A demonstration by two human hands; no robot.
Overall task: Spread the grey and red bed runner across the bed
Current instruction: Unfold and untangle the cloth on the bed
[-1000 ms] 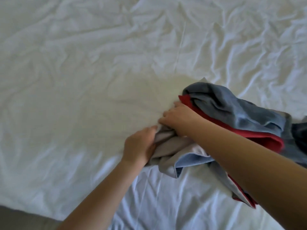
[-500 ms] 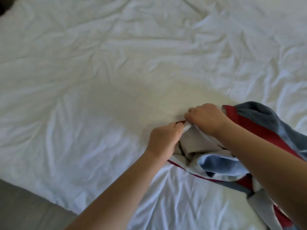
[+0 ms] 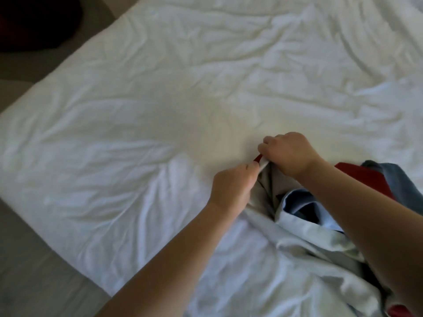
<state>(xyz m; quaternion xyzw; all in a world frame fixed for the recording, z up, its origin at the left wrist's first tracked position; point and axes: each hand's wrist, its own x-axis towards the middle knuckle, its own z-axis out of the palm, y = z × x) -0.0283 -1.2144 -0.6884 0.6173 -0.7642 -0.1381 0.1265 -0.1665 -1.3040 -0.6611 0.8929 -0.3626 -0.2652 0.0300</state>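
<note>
Head view: left hand [image 3: 231,186] and right hand [image 3: 288,152] pinch bunched bed runner [image 3: 271,188], trailing toward lower right.

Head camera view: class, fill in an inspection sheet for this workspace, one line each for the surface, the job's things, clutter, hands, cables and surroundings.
Surface: bed covered with a wrinkled white sheet.
Job's things: bed runner, grey and red, lies bunched at the near right of the bed and is not yet spread.
Clutter: nothing seen.
Grippers: left hand and right hand are close together, and each pinches the same edge of the runner.
Cables: nothing seen.
Surroundings: pale floor to the left of the bed. A dark shape at the far left is too blurred to identify.
</note>
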